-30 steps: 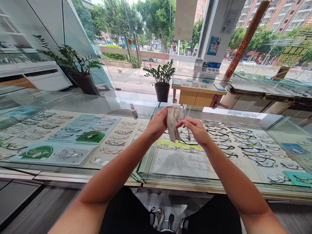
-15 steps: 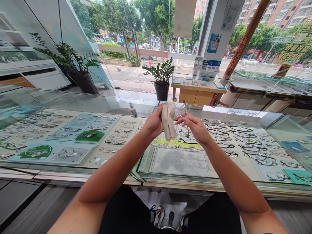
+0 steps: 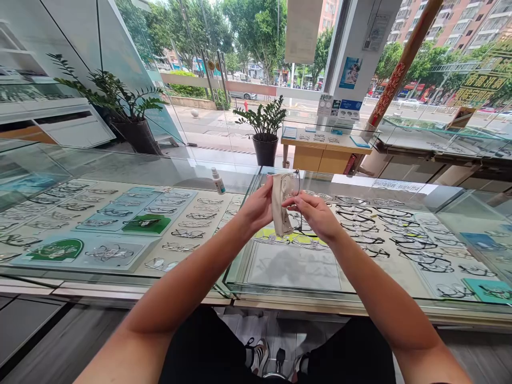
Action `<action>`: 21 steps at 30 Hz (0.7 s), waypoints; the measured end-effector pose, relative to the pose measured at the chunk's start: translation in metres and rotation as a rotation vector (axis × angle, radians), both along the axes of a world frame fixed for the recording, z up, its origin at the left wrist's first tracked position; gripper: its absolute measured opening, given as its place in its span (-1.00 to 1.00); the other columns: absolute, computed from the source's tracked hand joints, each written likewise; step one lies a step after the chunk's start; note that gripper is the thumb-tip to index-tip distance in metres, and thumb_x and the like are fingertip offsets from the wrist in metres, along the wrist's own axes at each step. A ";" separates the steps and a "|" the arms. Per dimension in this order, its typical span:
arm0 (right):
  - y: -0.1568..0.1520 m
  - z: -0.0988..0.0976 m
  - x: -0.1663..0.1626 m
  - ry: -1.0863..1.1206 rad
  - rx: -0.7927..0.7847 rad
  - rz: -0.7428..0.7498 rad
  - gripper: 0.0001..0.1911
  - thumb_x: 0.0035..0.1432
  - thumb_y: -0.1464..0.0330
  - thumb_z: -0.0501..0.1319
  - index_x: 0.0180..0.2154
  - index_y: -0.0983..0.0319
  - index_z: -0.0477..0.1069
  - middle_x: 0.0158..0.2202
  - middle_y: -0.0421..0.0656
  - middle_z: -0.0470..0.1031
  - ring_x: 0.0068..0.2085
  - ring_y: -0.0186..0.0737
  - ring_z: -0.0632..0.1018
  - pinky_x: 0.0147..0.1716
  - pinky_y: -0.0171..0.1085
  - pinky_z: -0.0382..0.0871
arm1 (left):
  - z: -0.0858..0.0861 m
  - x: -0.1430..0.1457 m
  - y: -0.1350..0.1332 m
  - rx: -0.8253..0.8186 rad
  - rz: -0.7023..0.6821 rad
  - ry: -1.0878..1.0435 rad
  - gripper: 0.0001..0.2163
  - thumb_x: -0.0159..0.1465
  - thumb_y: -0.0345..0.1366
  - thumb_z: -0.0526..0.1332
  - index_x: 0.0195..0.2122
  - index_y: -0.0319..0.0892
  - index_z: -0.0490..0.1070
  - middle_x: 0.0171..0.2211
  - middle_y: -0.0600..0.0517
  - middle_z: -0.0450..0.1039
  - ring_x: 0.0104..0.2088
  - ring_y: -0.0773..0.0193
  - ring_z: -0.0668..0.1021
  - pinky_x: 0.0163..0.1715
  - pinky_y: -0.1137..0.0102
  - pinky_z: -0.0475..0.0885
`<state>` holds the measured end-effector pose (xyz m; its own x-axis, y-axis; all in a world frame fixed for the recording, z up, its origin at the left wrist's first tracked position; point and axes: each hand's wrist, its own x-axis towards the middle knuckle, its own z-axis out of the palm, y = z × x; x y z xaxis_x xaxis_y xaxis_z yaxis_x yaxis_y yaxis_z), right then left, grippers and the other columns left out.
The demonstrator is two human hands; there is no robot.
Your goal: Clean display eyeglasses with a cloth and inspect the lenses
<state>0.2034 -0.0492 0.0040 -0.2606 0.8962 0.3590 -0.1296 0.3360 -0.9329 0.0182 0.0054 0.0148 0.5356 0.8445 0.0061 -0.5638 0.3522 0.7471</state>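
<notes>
My left hand [image 3: 258, 205] is closed on a beige cleaning cloth [image 3: 279, 208], which hangs down and is pressed against a lens. My right hand [image 3: 316, 213] pinches a pair of thin-framed glasses [image 3: 293, 184], held upright above the glass display counter [image 3: 296, 298]. The cloth covers part of the lens nearest my left hand. Both hands meet in the air over the counter's middle seam.
Under the glass lie rows of several glasses on trays [image 3: 396, 234], with green signs [image 3: 147, 224] at the left. A small spray bottle [image 3: 218, 181] stands on the counter behind my left hand. Potted plants [image 3: 264, 130] and a second display table [image 3: 326, 146] stand beyond.
The glasses and cloth have dropped slightly and moved together; the cloth now overlaps the lens that stood free beside it half a second ago.
</notes>
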 end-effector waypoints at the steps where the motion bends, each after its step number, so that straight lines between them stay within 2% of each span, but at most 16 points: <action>1: -0.001 0.001 -0.001 -0.002 -0.002 0.003 -0.49 0.30 -0.18 0.41 -0.15 0.10 0.81 -0.07 -0.08 0.53 0.05 -0.08 0.53 0.24 -0.02 0.50 | 0.000 0.000 -0.001 -0.009 -0.037 0.008 -0.54 0.59 0.06 0.21 0.18 -0.25 0.62 -0.02 -0.22 0.73 0.01 -0.04 0.76 0.08 0.13 0.67; 5: -0.003 0.003 -0.002 -0.043 0.019 -0.058 -0.46 0.32 -0.20 0.37 -0.18 0.11 0.80 -0.22 -0.10 0.53 0.03 -0.05 0.53 0.30 0.04 0.43 | -0.004 0.003 0.000 -0.047 -0.135 0.019 -0.51 0.62 0.06 0.14 0.28 -0.23 0.58 -0.10 -0.19 0.73 -0.06 -0.02 0.77 0.06 0.13 0.68; 9: -0.004 0.005 -0.001 0.036 -0.005 -0.089 -0.49 0.28 -0.17 0.43 -0.18 0.13 0.80 -0.16 -0.08 0.56 -0.04 -0.08 0.56 0.16 0.00 0.53 | -0.011 0.007 0.001 -0.016 -0.167 0.030 -0.54 0.60 0.01 0.21 0.27 -0.27 0.57 -0.11 -0.19 0.72 -0.06 0.01 0.76 -0.02 0.23 0.67; 11: -0.003 0.007 0.001 0.095 -0.014 -0.116 -0.51 0.26 -0.15 0.46 -0.18 0.13 0.80 -0.14 -0.09 0.56 -0.08 -0.11 0.57 0.11 -0.03 0.57 | -0.012 0.008 -0.001 0.030 -0.134 0.071 -0.55 0.54 0.03 0.31 0.21 -0.25 0.58 -0.10 -0.19 0.72 -0.07 0.02 0.74 -0.08 0.25 0.66; 15: 0.000 0.012 0.008 0.224 0.007 -0.268 -0.59 0.24 -0.08 0.51 -0.17 0.09 0.81 -0.14 -0.13 0.57 -0.09 -0.17 0.59 0.11 -0.07 0.61 | -0.011 0.008 -0.014 0.175 0.046 0.214 -0.50 0.32 0.10 0.54 0.05 -0.16 0.54 -0.10 -0.07 0.67 -0.18 0.17 0.69 -0.21 0.35 0.59; 17: 0.002 0.014 0.012 0.282 0.015 -0.331 -0.62 0.22 -0.06 0.52 -0.17 0.09 0.82 -0.14 -0.13 0.58 -0.10 -0.18 0.60 0.10 -0.07 0.61 | -0.009 0.008 -0.019 0.207 0.062 0.261 -0.50 0.24 0.01 0.62 0.00 -0.16 0.50 -0.13 -0.03 0.64 -0.24 0.25 0.66 -0.22 0.38 0.56; 21: 0.003 0.021 0.019 0.350 0.026 -0.372 -0.64 0.19 -0.03 0.55 -0.20 0.10 0.81 -0.14 -0.12 0.62 -0.12 -0.18 0.60 0.10 -0.08 0.61 | -0.008 0.007 -0.017 0.099 -0.067 0.259 -0.57 0.21 -0.16 0.65 -0.06 -0.25 0.56 -0.23 -0.04 0.61 -0.31 0.29 0.62 -0.24 0.38 0.56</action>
<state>0.2228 -0.0463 0.0247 0.2147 0.8951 0.3908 -0.3001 0.4413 -0.8457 0.0247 -0.0118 0.0064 0.5848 0.8092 -0.0573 -0.3275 0.3002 0.8959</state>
